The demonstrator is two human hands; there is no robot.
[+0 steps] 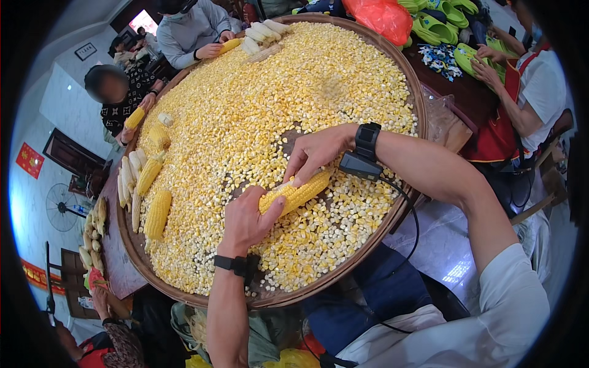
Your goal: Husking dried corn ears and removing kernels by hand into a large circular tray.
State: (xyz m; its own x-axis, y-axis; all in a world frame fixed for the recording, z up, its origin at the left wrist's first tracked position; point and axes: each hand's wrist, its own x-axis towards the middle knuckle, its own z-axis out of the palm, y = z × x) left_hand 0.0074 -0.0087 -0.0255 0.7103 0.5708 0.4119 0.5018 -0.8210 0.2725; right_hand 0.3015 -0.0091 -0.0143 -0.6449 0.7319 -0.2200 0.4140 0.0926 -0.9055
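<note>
An ear of yellow corn (303, 193) lies slanted across the near part of a large round tray (271, 300). My left hand (251, 214) grips its left end, thumb on top. Farther along the ear, my right hand (315, 152) presses thumb and fingers against its upper side, where a pale strip shows between the kernel rows. Loose corn kernels (257, 106) spread over most of the tray beneath both hands. Dark patches of the tray bottom show around the ear. A band with a small device sits on each wrist.
Whole ears of corn (158, 214) and stripped cobs (125, 181) lie along the tray's left rim. More stripped cobs (264, 32) are at the far rim. Two people across hold ears. At right, a person handles green clogs (474, 60). A cable (416, 225) hangs from my right wrist.
</note>
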